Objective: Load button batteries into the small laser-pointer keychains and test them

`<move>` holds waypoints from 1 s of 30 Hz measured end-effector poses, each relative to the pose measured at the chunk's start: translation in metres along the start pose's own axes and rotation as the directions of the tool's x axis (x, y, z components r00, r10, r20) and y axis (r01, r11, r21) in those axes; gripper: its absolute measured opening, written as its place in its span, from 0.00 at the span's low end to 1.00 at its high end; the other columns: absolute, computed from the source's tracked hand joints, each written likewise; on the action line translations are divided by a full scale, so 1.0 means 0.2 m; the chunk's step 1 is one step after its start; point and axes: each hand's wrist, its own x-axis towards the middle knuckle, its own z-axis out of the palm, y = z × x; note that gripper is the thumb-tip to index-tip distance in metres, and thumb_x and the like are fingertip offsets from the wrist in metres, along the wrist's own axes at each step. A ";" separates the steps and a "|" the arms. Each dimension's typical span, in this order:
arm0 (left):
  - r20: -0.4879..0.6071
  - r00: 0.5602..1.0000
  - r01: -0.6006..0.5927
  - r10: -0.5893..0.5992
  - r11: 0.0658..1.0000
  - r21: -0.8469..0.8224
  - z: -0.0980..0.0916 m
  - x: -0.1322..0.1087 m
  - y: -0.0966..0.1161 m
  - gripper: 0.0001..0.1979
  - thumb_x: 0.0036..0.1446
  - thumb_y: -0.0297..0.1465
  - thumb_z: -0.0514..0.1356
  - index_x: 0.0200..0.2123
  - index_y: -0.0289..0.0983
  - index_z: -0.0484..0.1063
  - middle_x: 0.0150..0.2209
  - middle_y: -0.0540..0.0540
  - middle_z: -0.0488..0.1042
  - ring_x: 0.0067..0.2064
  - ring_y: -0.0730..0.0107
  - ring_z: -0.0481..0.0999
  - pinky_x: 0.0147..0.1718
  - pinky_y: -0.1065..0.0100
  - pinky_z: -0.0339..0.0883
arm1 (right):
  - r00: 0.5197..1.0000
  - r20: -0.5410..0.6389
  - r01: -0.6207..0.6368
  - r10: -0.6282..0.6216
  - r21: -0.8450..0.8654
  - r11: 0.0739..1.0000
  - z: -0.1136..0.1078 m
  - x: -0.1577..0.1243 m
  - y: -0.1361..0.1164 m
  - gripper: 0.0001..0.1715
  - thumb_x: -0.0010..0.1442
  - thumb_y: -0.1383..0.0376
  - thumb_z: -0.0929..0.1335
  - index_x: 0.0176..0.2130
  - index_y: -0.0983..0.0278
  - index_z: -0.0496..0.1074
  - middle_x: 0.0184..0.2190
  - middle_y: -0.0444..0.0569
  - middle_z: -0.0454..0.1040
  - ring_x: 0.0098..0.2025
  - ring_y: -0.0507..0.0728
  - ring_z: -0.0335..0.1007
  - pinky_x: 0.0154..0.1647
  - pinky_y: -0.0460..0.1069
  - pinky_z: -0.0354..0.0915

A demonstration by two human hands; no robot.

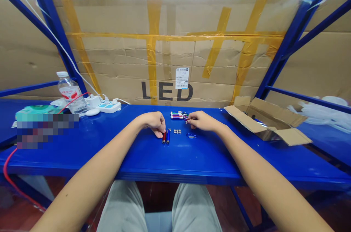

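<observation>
My left hand point(155, 124) is closed, its fingertips on the upper end of a small red flashlight tube point(163, 138). A blue flashlight tube point(168, 137) lies right beside it. To the right sit several silver button cells point(177, 131) in a small cluster, with a blue carabiner clip point(191, 135) further over. My right hand point(199, 120) pinches at the right end of a row of finished-looking small flashlights point(177, 115) in several colours. What is between its fingertips is too small to make out; a bit of red shows there.
An open cardboard box point(268, 122) with small items stands at the right. On the left are a water bottle point(71, 94), a white power strip point(108, 105) and a green packet point(35, 111). A large cardboard sheet point(123, 60) closes off the back of the blue table point(175, 162).
</observation>
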 end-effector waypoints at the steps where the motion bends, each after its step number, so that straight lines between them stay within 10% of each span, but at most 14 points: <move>1: 0.002 1.000 -0.002 0.002 1.000 -0.003 0.00 0.00 0.00 0.09 0.37 0.26 0.69 0.26 0.32 0.74 0.22 0.45 0.77 0.29 0.63 0.80 0.35 0.63 0.76 | 1.000 0.000 -0.001 0.001 0.000 1.000 0.00 0.00 0.00 0.10 0.60 0.61 0.64 0.32 0.64 0.71 0.26 0.47 0.77 0.29 0.54 0.72 0.32 0.48 0.63; 30: -0.018 1.000 -0.006 0.005 0.999 -0.039 0.00 0.02 -0.01 0.14 0.37 0.28 0.71 0.27 0.33 0.72 0.24 0.46 0.78 0.29 0.63 0.80 0.35 0.62 0.76 | 1.000 -0.001 0.004 -0.004 0.000 1.000 0.00 0.00 0.01 0.11 0.60 0.60 0.64 0.33 0.64 0.72 0.26 0.47 0.77 0.29 0.54 0.72 0.32 0.47 0.63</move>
